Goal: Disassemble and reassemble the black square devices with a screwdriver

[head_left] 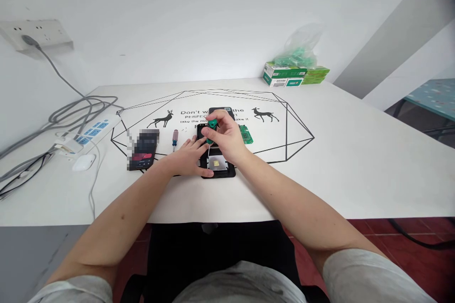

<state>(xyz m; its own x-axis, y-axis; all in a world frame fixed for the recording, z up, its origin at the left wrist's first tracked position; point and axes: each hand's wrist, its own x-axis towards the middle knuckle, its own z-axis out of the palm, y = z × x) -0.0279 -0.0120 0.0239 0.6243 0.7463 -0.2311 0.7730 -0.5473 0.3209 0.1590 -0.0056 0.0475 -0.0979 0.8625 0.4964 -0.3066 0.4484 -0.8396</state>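
My right hand (227, 135) is closed around the green handle of a screwdriver (212, 124). Its thin shaft points down at the left side of a black device casing (227, 174). A silvery plate (221, 165) with a small yellowish square lies inside the casing. My left hand (188, 157) lies with fingers spread over the casing's left side, its thumb at the lower edge. Just behind my right hand is a green circuit board (246, 135), partly hidden. A dark part behind my hands (218, 110) shows only in part.
A second screwdriver (175, 138) with a clear reddish handle lies left of my hands, near tiny loose bits. Further left are a phone (144, 151), a white earbud case (84, 162) and a power strip (94, 132) with cables. Green-and-white boxes (286, 75) stand at the back right.
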